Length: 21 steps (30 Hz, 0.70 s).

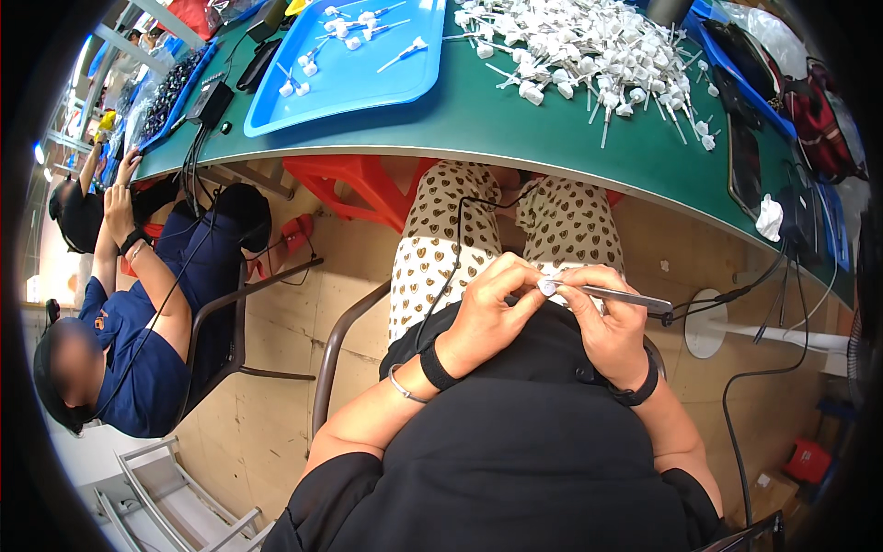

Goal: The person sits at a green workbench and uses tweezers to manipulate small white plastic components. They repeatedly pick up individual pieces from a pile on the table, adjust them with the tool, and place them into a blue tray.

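Over my lap, my left hand [499, 308] pinches a small round white plastic piece [548, 287] between thumb and fingertips. My right hand [609, 327] is closed around slim metal tweezers [630, 296], whose tips point left at the white piece. Fingers of both hands nearly meet there, so part of the piece is hidden. On the green table [515, 138] beyond lies a large heap of white plastic parts with thin stems [589, 64]. A blue tray [354, 97] left of the heap holds several similar parts.
Along the right table edge lie a dark phone-like slab [743, 170], a crumpled white tissue [769, 218] and black cables. A red stool [354, 179] stands under the table. At the left another person [138, 359] sits on a chair beside a tray of dark small parts [175, 92].
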### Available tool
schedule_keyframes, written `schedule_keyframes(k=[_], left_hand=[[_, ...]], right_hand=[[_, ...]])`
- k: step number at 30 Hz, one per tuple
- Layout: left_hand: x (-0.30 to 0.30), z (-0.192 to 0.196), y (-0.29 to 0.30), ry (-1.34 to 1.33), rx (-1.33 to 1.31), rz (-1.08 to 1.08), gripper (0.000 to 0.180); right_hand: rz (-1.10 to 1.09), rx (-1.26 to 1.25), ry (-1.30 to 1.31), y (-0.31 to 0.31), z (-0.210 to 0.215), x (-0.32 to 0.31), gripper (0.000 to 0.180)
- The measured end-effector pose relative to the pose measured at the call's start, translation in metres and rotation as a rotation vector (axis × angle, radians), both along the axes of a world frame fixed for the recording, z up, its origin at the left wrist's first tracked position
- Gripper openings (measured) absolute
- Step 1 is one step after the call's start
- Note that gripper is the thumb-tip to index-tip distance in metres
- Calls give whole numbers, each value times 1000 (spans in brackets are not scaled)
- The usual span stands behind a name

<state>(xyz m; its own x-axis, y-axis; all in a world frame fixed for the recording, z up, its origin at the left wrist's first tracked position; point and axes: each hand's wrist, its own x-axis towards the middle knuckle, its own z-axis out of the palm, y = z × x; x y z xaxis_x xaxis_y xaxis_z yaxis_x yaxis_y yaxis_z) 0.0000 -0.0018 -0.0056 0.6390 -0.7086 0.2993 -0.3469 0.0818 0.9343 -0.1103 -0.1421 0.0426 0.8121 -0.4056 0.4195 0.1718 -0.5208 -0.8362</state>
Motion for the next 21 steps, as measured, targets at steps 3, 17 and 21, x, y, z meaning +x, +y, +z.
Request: schedule_keyframes(k=[3, 17, 21], left_hand=[[0, 1, 0, 2, 4, -3, 12], [0, 1, 2, -18, 32, -33, 11], [1, -1, 2, -43, 41, -32, 11]], right_hand=[[-20, 33, -2, 1, -1, 0, 9], [-5, -21, 26, 1, 3, 1, 6], [23, -107, 34, 1, 4, 2, 6]])
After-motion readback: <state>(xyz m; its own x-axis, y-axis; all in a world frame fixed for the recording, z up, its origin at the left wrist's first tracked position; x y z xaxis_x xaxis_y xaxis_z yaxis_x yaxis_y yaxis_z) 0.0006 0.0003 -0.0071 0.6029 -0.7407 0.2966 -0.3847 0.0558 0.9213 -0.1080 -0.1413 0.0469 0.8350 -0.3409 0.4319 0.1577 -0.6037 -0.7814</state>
